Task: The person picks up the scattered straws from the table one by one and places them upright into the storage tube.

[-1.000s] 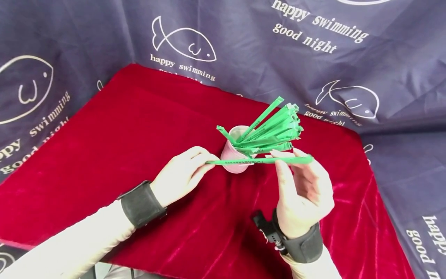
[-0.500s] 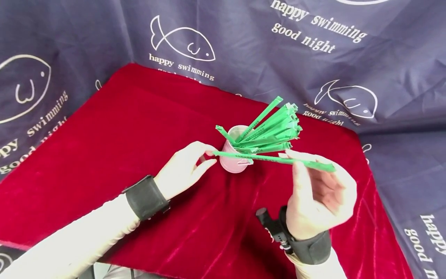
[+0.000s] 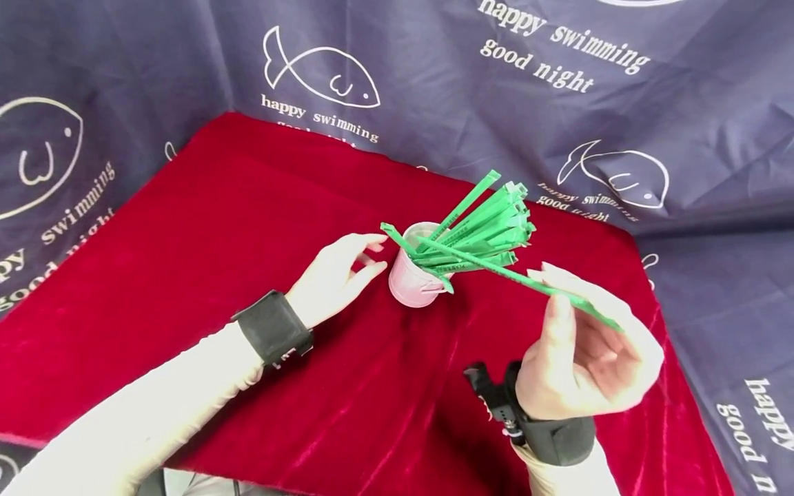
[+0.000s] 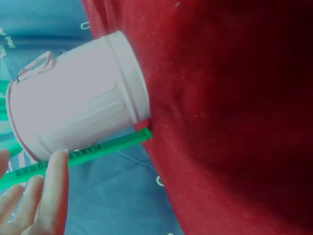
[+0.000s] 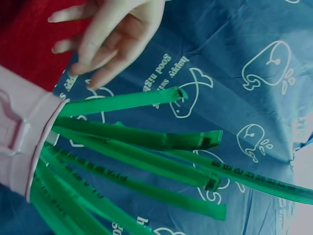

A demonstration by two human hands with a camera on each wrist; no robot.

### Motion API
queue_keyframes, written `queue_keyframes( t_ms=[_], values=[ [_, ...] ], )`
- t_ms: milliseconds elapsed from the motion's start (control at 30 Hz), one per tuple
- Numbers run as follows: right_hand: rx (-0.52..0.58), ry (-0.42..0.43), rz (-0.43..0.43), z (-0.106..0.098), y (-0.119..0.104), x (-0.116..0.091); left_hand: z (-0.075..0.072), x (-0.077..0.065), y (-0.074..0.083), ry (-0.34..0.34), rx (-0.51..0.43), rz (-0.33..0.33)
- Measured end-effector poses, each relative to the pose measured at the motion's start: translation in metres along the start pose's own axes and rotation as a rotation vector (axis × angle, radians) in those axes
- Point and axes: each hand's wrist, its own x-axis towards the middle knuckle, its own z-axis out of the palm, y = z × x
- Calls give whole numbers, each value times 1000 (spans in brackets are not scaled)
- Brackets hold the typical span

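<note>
My right hand [image 3: 592,355] pinches one green wrapped straw [image 3: 521,277] between thumb and fingers, right of a small pink bucket [image 3: 411,282]. The far end of this straw slants up and left, overlapping the bundle of green straws [image 3: 499,217] that leans out of the bucket; the head view does not tell whether it touches them. My left hand [image 3: 335,275] is just left of the bucket, its fingers relaxed and holding nothing. In the right wrist view the left hand [image 5: 115,41] shows beside the bucket's rim [image 5: 46,144].
A red velvet cloth [image 3: 260,200] covers the table. Behind it hangs a dark blue curtain [image 3: 434,83] printed with white fish and words. One straw [image 3: 397,238] leans out on the bucket's left side, close to the left fingertips.
The left hand has let go of the straw's left end. The right hand has moved right and slightly down with the straw, which has turned from level to slanting.
</note>
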Motion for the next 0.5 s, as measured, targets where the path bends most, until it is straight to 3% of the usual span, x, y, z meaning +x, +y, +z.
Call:
queue_keyframes(
  t_ms=[100, 267, 500],
  values=[
    [-2, -66, 29, -1, 1, -2, 1, 7, 0, 1, 1, 15],
    [-46, -196, 149, -1, 2, -4, 1, 20, 2, 23, -19, 48],
    [-222, -333, 219, -5, 10, -14, 1, 26, 4, 54, 20, 53]
  ],
)
